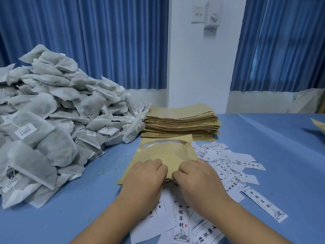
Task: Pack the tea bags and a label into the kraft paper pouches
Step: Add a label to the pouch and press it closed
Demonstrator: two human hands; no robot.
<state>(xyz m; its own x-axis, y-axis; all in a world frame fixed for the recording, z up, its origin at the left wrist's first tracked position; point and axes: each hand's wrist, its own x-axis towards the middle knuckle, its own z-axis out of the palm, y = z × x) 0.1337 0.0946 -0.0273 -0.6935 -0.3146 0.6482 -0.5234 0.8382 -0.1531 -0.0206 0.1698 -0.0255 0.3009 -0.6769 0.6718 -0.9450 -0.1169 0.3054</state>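
While flat on the table point(263, 138), pinched at the near edge: one pouch point(167, 154), long axis from 6 to 12 o'clock, window end pointing to 12. Side by side, left hand point(146, 176) and right hand point(198, 176), fingers curled onto that edge. Heap of tea bags point(52, 111) at 9; pouch stack point(181, 122) at 12; labels point(233, 164) strewn from 3 to 6.

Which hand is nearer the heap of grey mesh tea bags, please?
Left. Both grip the kraft paper pouch; the left hand lies right of the heap of tea bags, the right hand farther right.
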